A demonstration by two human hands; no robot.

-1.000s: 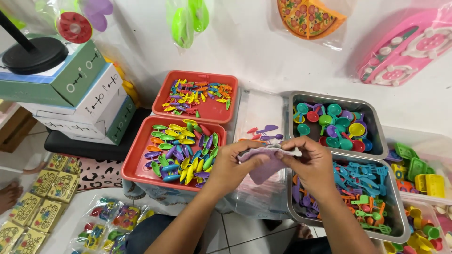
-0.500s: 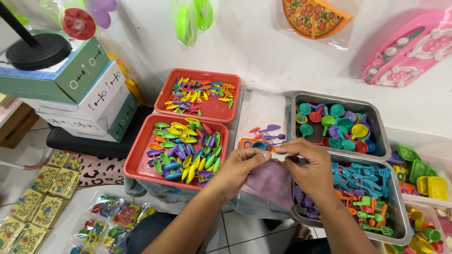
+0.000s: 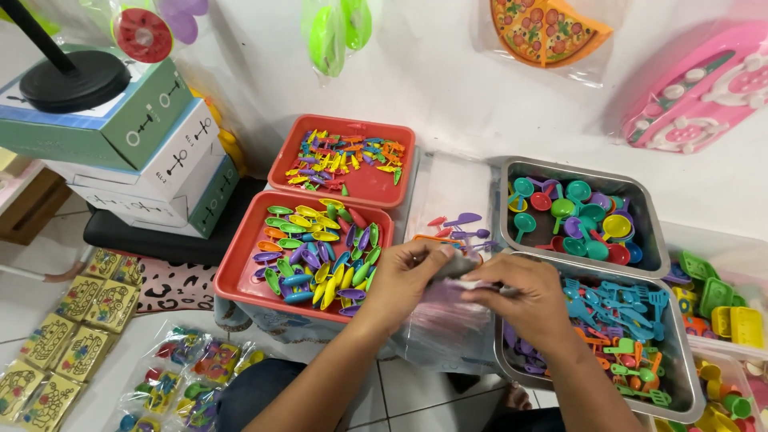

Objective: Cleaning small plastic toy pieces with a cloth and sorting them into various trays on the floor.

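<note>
My left hand (image 3: pixel 408 280) and my right hand (image 3: pixel 520 298) meet over a stack of clear plastic bags (image 3: pixel 448 328) between the trays. Both pinch a clear bag with a purple flat piece (image 3: pixel 462 302) inside it, mostly hidden under my fingers. Several small toy spoons and ladles (image 3: pixel 456 228) lie on the clear plastic just beyond my hands. A red tray (image 3: pixel 240 276) of coloured toy spoons sits left of my left hand. A metal tray (image 3: pixel 680 376) of blue and purple toy utensils lies under my right forearm.
A second red tray (image 3: pixel 356 186) of small coloured pieces and a metal tray (image 3: pixel 640 208) of toy ladles stand further back. Stacked boxes (image 3: pixel 136 152) are at left. Packed toy bags (image 3: pixel 180 376) lie on the floor. Green and yellow toys (image 3: pixel 720 304) sit at right.
My hands have lowered onto the bag stack, and the purple piece, earlier held up between them, is now pressed flat and mostly covered. The view shifted slightly.
</note>
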